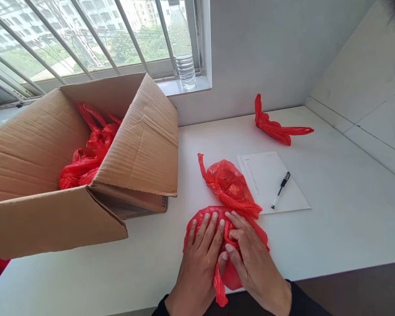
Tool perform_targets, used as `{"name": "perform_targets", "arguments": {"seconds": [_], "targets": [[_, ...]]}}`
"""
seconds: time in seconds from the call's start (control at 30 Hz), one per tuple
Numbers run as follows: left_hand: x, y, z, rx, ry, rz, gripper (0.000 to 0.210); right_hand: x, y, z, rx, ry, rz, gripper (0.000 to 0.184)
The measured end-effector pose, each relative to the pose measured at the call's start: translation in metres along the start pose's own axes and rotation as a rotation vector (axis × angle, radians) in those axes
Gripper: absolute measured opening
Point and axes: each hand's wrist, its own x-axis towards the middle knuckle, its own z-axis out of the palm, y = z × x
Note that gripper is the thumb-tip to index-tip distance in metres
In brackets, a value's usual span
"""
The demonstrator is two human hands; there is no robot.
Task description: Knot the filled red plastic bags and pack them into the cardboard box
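Note:
A red plastic bag [232, 274] lies near the table's front edge, bulging slightly, with a twisted handle end hanging toward me. My left hand [200, 254] rests flat on its left side, fingers stretched out. On the right side, my right hand [250, 254] has thumb and bent index finger closed on the bag's gathered part, the other fingers lying over it. Just beyond, touching this bag, is a second red plastic bag [228, 180], partly see-through with a twisted end pointing up left. What the bags hold cannot be made out.
An open cardboard box [151, 145] on the left holds several red bags [98, 145]. Behind my hands lie a sheet of paper [263, 175], a black pen [281, 189] and a knotted red bag [276, 127]. A clear bottle [184, 57] stands on the windowsill.

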Motion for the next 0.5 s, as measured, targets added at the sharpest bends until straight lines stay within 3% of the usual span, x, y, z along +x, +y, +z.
{"name": "perform_targets", "arguments": {"seconds": [0.17, 0.27, 0.43, 0.5], "targets": [[0.004, -0.003, 0.003, -0.020, -0.030, -0.019, 0.068, 0.004, 0.008, 0.011, -0.055, 0.030, -0.042, 0.016], [0.002, -0.003, 0.003, -0.072, -0.071, -0.026, 0.067, -0.001, 0.011, 0.016, 0.001, 0.046, 0.007, 0.020], [-0.019, -0.016, 0.000, -0.178, 0.073, -0.147, 0.066, -0.017, 0.033, 0.006, 0.225, 0.038, 0.237, 0.030], [-0.028, -0.022, -0.003, -0.185, 0.161, -0.259, 0.062, -0.022, 0.045, -0.002, 0.285, 0.135, 0.415, 0.033]]}}
